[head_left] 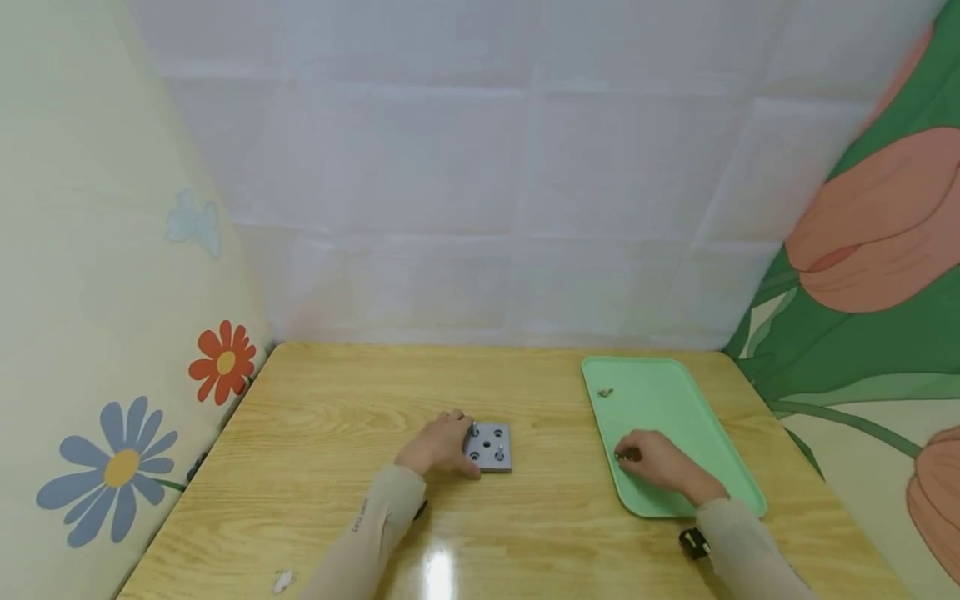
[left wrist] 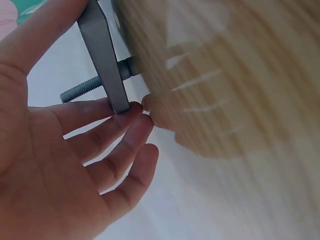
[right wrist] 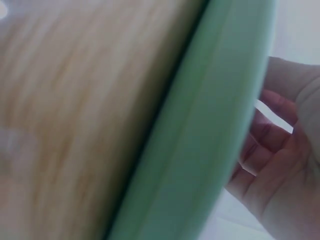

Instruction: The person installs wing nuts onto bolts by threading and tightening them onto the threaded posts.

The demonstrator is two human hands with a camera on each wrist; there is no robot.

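A grey square metal plate (head_left: pixel 489 460) lies on the wooden table, with several holes in its face. Two threaded bolts stand in it at opposite corners; one bolt (left wrist: pixel 82 89) shows its thread in the left wrist view. My left hand (head_left: pixel 441 446) grips the plate by its left side, thumb and fingers on its edges. Over the left part of a green tray (head_left: pixel 678 417), my right hand (head_left: pixel 656 460) reaches down with bent fingers. Small metal bits are at those fingertips, too small to name. In the right wrist view the tray's rim hides the fingertips.
Further back in the tray lies a small metal piece (head_left: pixel 605 392). The wooden table (head_left: pixel 360 392) ends at a white cloth (head_left: pixel 420 208) behind, with flower-patterned cloths at both sides. A small white patch (head_left: pixel 282 581) marks the table's front left.
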